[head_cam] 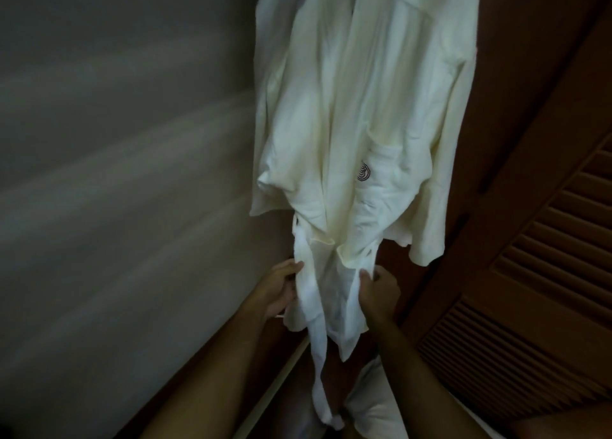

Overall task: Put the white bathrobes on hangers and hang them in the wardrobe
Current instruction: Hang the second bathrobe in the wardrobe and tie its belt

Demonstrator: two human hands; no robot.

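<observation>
While hanging lengthwise, collar up: white bathrobe [357, 114], belt [318, 322] ends (dangling) gripped by left hand [278, 289], right hand [379, 293].

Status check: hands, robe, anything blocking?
Left hand and right hand each gripping the belt. White bathrobe hanging up. Nothing blocking.

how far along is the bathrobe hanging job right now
Done, it seems: one white bathrobe already hangs upright beside the louvred wardrobe door; its hanger is out of frame. In hand: the left hand and right hand each grip its belt. Left: tidying the belt; any further robes aren't visible.
</observation>
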